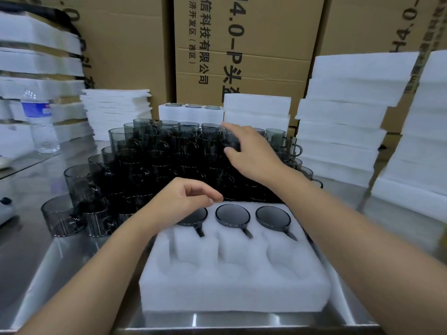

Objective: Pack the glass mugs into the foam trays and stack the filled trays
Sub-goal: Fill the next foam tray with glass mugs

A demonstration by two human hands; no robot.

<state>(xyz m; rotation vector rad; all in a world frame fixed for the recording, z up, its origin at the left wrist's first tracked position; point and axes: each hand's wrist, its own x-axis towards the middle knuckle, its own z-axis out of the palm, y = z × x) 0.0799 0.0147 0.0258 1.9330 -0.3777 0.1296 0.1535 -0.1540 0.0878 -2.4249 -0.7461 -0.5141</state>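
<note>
The right hand (pixel 249 153) is reaching with spread, empty fingers over the stacked smoked-glass mugs (pixel 154 160) massed toward the far edge of the steel surface (pixel 26 240). The left hand (pixel 183 199) is hovering loosely curled, grasping nothing, just above the far-left pocket of the foam tray (pixel 232 279) sitting at the near edge. Three mugs are filling the tray's far row (pixel 232 215), handles pointing nearward; its near pockets are lying empty. Foam tray stacks (pixel 343 131) are standing along the right edge.
</note>
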